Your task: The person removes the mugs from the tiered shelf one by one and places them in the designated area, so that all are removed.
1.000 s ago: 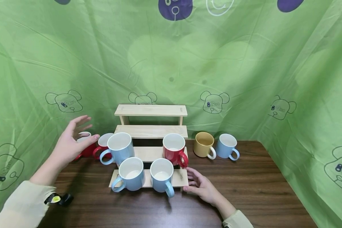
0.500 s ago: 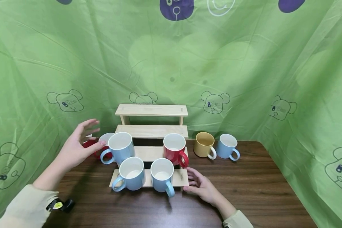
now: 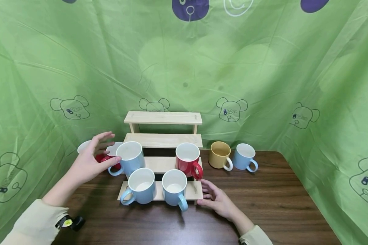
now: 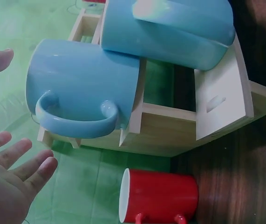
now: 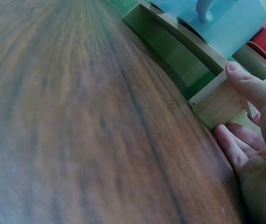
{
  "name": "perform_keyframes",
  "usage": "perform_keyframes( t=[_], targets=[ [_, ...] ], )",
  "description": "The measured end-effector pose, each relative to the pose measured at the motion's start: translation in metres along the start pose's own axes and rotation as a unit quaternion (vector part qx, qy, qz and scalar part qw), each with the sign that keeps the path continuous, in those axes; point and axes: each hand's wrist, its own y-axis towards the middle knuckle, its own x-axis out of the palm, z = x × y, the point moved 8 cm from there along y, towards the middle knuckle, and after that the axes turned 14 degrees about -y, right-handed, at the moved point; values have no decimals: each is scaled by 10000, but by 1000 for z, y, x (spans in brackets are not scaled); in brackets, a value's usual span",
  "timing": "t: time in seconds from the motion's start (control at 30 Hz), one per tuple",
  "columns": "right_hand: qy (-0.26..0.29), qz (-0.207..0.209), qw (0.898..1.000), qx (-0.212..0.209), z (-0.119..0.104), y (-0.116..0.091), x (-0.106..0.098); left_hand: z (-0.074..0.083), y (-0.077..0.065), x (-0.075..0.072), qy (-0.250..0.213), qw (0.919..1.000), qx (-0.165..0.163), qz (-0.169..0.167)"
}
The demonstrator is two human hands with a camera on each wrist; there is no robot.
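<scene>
A stepped wooden shelf (image 3: pixel 162 140) stands mid-table. On its second step from the front sit a blue mug (image 3: pixel 131 157) at left and a red mug (image 3: pixel 187 158) at right. Two more blue mugs (image 3: pixel 141 185) stand on the lowest step. My left hand (image 3: pixel 90 163) hovers beside the left blue mug, fingers spread. The left wrist view shows a gap between those fingers and the mug (image 4: pixel 81 84). My right hand (image 3: pixel 216 200) grips the right end of the lowest step, thumb (image 5: pixel 244 79) at its front corner. My left hand partly hides two red mugs behind it.
A yellow mug (image 3: pixel 219 156) and a light blue mug (image 3: pixel 244 157) stand on the dark wooden table (image 3: pixel 263 197) right of the shelf. One red mug (image 4: pixel 163 196) stands close to the shelf's left side. Green cloth (image 3: pixel 184 68) hangs behind and on both sides.
My left hand has moved right and slightly down, from over the red mugs to the left blue mug. The right hand and the mugs have stayed in place.
</scene>
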Motion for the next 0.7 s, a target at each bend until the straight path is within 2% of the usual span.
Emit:
perform_keyframes(
  t=[0.37,0.7],
  targets=[
    [16,-1,10000,-73,-1,0,0,-2,0,13,-192,9996,-162,-138],
    [-61,20,9999,-108,-1,0,-1,-6,0,20,-91,9995,-230,-183]
  ],
)
